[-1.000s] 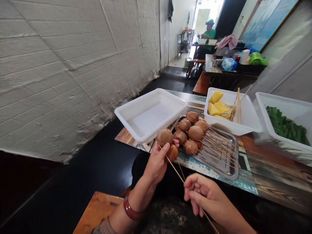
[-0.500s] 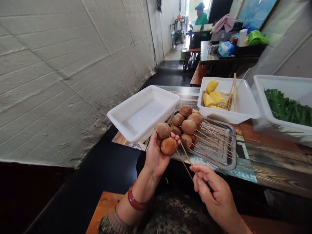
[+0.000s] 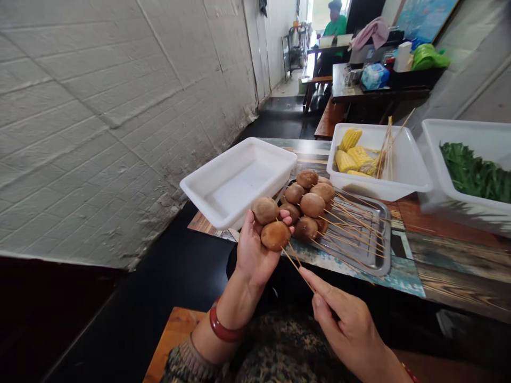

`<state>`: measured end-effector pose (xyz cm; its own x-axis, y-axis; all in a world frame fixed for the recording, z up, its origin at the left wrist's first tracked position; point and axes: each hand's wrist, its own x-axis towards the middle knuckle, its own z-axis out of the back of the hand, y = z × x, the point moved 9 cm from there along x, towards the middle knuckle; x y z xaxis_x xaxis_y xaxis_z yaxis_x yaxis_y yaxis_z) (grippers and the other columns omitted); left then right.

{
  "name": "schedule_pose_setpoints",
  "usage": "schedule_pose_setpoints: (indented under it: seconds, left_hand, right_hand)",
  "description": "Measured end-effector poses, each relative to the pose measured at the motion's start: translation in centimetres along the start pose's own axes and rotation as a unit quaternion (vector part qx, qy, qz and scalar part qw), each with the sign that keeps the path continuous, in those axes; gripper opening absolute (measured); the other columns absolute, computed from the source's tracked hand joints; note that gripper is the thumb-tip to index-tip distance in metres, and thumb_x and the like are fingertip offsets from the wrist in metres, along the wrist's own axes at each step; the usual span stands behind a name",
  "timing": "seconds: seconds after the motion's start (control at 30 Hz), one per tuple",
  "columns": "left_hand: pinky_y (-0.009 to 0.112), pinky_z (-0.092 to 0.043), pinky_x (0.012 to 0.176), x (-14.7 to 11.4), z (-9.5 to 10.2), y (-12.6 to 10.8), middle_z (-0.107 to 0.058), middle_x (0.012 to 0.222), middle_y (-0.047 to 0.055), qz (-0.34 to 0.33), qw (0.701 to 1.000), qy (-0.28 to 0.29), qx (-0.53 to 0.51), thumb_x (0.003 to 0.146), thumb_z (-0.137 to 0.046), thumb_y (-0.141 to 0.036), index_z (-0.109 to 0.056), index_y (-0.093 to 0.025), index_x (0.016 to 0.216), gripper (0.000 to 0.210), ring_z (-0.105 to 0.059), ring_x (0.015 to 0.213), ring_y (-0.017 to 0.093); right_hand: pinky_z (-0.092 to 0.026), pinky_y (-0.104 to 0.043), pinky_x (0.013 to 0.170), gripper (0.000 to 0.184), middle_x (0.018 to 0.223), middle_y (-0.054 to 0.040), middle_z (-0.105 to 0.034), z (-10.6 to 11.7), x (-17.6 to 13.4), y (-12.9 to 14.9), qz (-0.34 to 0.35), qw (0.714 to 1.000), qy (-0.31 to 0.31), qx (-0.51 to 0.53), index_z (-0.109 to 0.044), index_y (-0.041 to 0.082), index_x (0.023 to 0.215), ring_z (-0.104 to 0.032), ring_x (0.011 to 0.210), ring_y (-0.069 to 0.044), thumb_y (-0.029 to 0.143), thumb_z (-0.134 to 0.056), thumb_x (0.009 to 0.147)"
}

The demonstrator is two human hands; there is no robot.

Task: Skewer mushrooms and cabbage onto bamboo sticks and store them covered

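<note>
Brown mushroom caps [image 3: 275, 235] rest in my left hand [image 3: 255, 255], its palm up and fingers curled round them. Two thin wooden skewers [image 3: 296, 267] run from these caps down to my right hand [image 3: 345, 314], which pinches them between thumb and index finger. The skewers' tips are hidden among the caps. Just beyond my hands, several skewered mushrooms [image 3: 312, 205] are piled at the left end of a metal tray [image 3: 369, 260], their sticks pointing right.
A white tub [image 3: 239, 181] stands at the left of the table [image 3: 451, 266]. Corn [image 3: 351, 154] and sticks lie in a second tub [image 3: 407, 181]; green leaves [image 3: 475, 173] fill part of a third. A wall [image 3: 99, 133] runs along the left. A person [image 3: 336, 24] is far back.
My right hand has moved up and left along the skewers, closer to the mushrooms in my left hand. The skewers now lie closer together. The view has shifted slightly.
</note>
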<state>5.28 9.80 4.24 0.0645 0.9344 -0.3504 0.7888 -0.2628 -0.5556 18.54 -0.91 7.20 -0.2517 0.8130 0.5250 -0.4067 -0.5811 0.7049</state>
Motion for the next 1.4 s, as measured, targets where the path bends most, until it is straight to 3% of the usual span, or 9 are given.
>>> schedule_pose_setpoints:
  seconds: [0.1, 0.6, 0.97, 1.23, 1.4]
  left_hand:
    - [0.036, -0.056, 0.079, -0.2, 0.2, -0.5, -0.070, 0.093, 0.014, -0.008, 1.000, -0.005, -0.008, 0.098, -0.037, -0.048, -0.067, -0.010, 0.100, 0.048, -0.068, 0.086, 0.022]
    - [0.035, -0.056, 0.077, -0.4, 0.4, -0.8, -0.069, 0.093, 0.013, -0.012, 1.000, 0.000, -0.022, 0.099, -0.036, -0.049, -0.067, -0.011, 0.100, 0.050, -0.066, 0.084, 0.020]
    - [0.034, -0.056, 0.076, -0.8, 0.4, -1.0, -0.069, 0.092, 0.012, -0.033, 0.999, 0.006, -0.022, 0.098, -0.037, -0.049, -0.068, -0.012, 0.104, 0.048, -0.066, 0.081, 0.020]
    - [0.032, -0.055, 0.074, -1.1, 0.7, -0.3, -0.069, 0.087, 0.009, -0.081, 0.996, -0.017, 0.015, 0.099, -0.035, -0.050, -0.069, -0.013, 0.096, 0.050, -0.066, 0.077, 0.017]
    - [0.031, -0.055, 0.080, -1.3, 1.4, 0.1, -0.070, 0.089, 0.009, -0.093, 0.994, -0.048, 0.018, 0.098, -0.040, -0.052, -0.069, -0.012, 0.094, 0.050, -0.066, 0.080, 0.017]
  right_hand:
    - [-0.061, -0.027, 0.089, 0.054, 0.123, -0.0093, -0.072, -0.5, -0.2, 0.1, 0.012, 1.000, 0.015, -0.009, -0.049, 0.021, 0.144, -0.073, 0.102, -0.019, 0.003, -0.045, 0.094]
    - [-0.063, -0.024, 0.076, 0.054, 0.107, -0.0098, -0.077, -1.5, -0.3, 0.3, 0.011, 0.998, 0.027, -0.049, -0.048, 0.020, 0.146, -0.077, 0.082, -0.018, 0.004, -0.045, 0.095]
    - [-0.064, -0.025, 0.078, 0.055, 0.106, -0.0109, -0.077, -1.9, 0.0, 0.6, 0.015, 0.996, 0.032, -0.076, -0.047, 0.019, 0.146, -0.077, 0.085, -0.019, 0.001, -0.044, 0.094]
    - [-0.062, -0.026, 0.085, 0.056, 0.112, -0.0106, -0.076, -2.4, 0.4, 0.6, 0.031, 0.995, -0.005, -0.096, -0.050, 0.018, 0.144, -0.075, 0.097, -0.019, -0.002, -0.045, 0.093]
    - [-0.063, -0.024, 0.077, 0.038, 0.108, -0.0115, -0.077, -2.5, 1.0, 0.9, 0.031, 0.990, -0.047, -0.127, -0.060, 0.014, 0.130, -0.077, 0.088, -0.019, 0.006, -0.043, 0.097]
